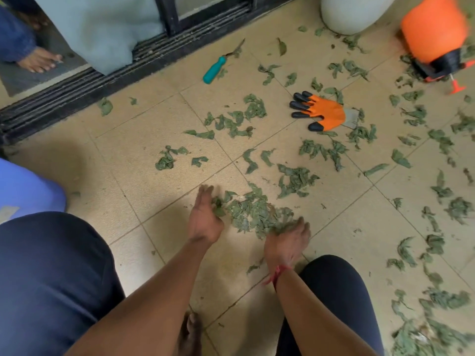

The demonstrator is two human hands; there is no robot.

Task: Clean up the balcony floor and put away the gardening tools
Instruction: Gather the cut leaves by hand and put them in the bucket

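Torn green leaves lie scattered over the beige tiled balcony floor (159, 129). A gathered leaf pile (253, 211) sits between my hands. My left hand (204, 219) stands on edge against the pile's left side, fingers straight. My right hand (289, 240) lies palm down on the pile's near right side, fingers spread over the leaves. An orange glove with black claw tips (321, 113) lies further out, a metal scraper blade (351, 116) poking from under it. A teal-handled hand tool (217, 68) lies near the door track. An orange sprayer bottle (434, 34) lies tipped at top right.
A black sliding-door track (77, 91) runs along the left. A white pot (352, 14) stands at the top. A blue object (25, 186) sits by my left knee. Another person's bare foot (38, 61) is inside the doorway. Thick leaf litter (424, 335) covers the right side.
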